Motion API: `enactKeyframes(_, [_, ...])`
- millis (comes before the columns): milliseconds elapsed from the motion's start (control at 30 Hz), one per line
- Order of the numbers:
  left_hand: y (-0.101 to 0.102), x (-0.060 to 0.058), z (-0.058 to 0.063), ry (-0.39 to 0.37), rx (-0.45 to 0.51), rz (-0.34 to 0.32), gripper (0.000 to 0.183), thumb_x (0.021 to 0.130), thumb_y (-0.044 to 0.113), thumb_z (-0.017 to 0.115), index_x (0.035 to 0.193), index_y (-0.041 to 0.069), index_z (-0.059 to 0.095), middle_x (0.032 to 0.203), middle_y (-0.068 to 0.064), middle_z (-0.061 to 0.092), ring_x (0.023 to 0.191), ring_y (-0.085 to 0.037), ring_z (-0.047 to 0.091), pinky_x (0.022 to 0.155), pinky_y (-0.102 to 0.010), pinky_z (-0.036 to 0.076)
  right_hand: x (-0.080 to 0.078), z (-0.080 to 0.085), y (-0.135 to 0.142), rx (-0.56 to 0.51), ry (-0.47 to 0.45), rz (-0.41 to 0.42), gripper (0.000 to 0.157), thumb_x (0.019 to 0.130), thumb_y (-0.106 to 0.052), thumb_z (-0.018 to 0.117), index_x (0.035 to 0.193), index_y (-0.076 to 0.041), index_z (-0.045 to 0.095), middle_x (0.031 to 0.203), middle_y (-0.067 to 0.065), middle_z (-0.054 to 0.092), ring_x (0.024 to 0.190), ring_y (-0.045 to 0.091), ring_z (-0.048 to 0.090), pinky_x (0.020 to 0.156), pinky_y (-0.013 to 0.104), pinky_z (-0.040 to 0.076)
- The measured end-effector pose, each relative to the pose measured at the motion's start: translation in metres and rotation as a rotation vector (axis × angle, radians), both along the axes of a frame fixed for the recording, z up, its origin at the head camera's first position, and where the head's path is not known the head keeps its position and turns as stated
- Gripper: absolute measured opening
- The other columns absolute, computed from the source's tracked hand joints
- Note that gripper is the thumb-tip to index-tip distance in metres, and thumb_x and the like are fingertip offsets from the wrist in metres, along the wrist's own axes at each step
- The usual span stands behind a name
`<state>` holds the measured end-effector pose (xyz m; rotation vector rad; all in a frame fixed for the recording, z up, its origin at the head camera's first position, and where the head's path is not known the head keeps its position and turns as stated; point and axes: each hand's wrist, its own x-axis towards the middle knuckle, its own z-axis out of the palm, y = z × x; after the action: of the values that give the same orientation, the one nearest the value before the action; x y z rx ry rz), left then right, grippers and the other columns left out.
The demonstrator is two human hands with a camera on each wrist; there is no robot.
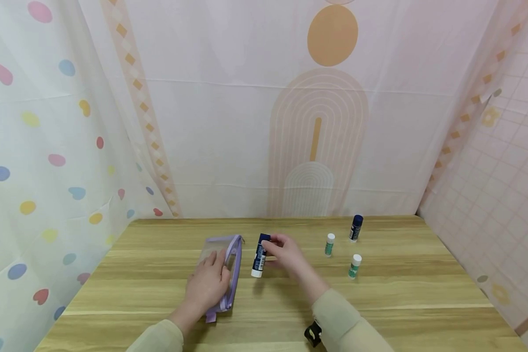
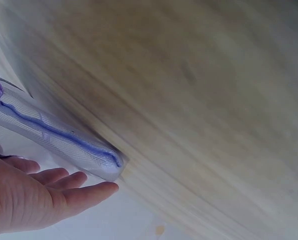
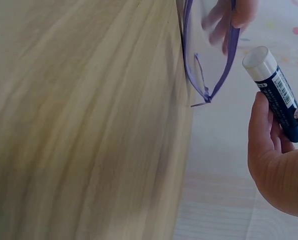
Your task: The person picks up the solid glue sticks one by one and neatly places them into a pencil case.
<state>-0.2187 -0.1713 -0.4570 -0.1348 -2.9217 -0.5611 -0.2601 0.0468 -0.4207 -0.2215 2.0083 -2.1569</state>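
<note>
My left hand (image 1: 208,283) lies over a translucent mesh pouch (image 1: 218,241) with purple zipper edging, fingers along its side and thumb at the rim, holding it. The pouch mouth faces right and gapes, as the right wrist view shows at its purple rim (image 3: 188,60). Just right of the pouch, my right hand (image 1: 287,254) pinches a dark-blue glue stick (image 1: 260,256) between thumb and fingers, above the table. Its white end points down and the blue end up. In the right wrist view the label and barcode of that glue stick (image 3: 280,95) show.
On the wooden table (image 1: 405,303), another blue glue stick (image 1: 356,228) and two smaller green-and-white glue sticks, one farther back (image 1: 329,245) and one nearer (image 1: 354,266), stand to the right. Patterned curtains (image 1: 220,137) close off the back and sides. A black strap (image 1: 313,334) sits at my right sleeve.
</note>
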Motion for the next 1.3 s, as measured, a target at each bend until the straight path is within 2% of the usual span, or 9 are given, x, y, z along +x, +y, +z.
enactKeyframes(267, [0.000,0.000,0.001,0.012,-0.002,0.003,0.054,0.099,0.023,0.040,0.148,0.003,0.044,0.148,-0.026,0.042,0.131,-0.049,0.043,0.094,-0.072,0.039,-0.005,-0.004,-0.013,0.017,-0.019,-0.009,0.034,0.096,-0.009,0.062,0.121,0.012,0.054,0.100,0.015,0.060,0.086,0.022,0.063,0.080,0.047,0.058])
enactKeyframes(533, [0.000,-0.001,0.001,0.015,0.003,0.000,0.053,0.100,0.024,0.040,0.149,0.003,0.043,0.148,-0.026,0.043,0.131,-0.048,0.043,0.093,-0.070,0.041,-0.009,-0.009,-0.024,0.040,-0.073,-0.005,0.034,0.097,-0.011,0.062,0.121,0.011,0.055,0.101,0.017,0.063,0.089,0.028,0.064,0.080,0.050,0.058])
enactKeyframes(767, [-0.002,-0.001,0.001,0.042,0.009,-0.008,0.051,0.100,0.022,0.041,0.146,0.002,0.046,0.145,-0.027,0.046,0.129,-0.048,0.047,0.093,-0.066,0.044,-0.014,-0.015,-0.036,0.066,-0.107,-0.003,0.036,0.097,-0.012,0.062,0.124,0.010,0.055,0.101,0.018,0.064,0.085,0.025,0.064,0.076,0.046,0.059])
enactKeyframes(1000, [-0.002,-0.002,0.001,0.060,0.009,-0.016,0.050,0.100,0.021,0.042,0.145,0.001,0.048,0.143,-0.027,0.048,0.126,-0.048,0.049,0.093,-0.064,0.046,-0.016,-0.017,-0.044,0.089,-0.080,0.002,0.035,0.095,-0.014,0.065,0.117,0.011,0.057,0.096,0.018,0.065,0.081,0.025,0.067,0.069,0.039,0.060])
enactKeyframes(1300, [-0.001,-0.001,0.004,0.064,0.015,-0.021,0.049,0.100,0.020,0.043,0.144,-0.001,0.049,0.141,-0.029,0.049,0.125,-0.047,0.051,0.096,-0.060,0.046,-0.020,-0.021,-0.058,0.110,-0.138,-0.034,0.034,0.096,-0.014,0.065,0.120,0.008,0.058,0.099,0.015,0.065,0.085,0.027,0.067,0.071,0.043,0.060])
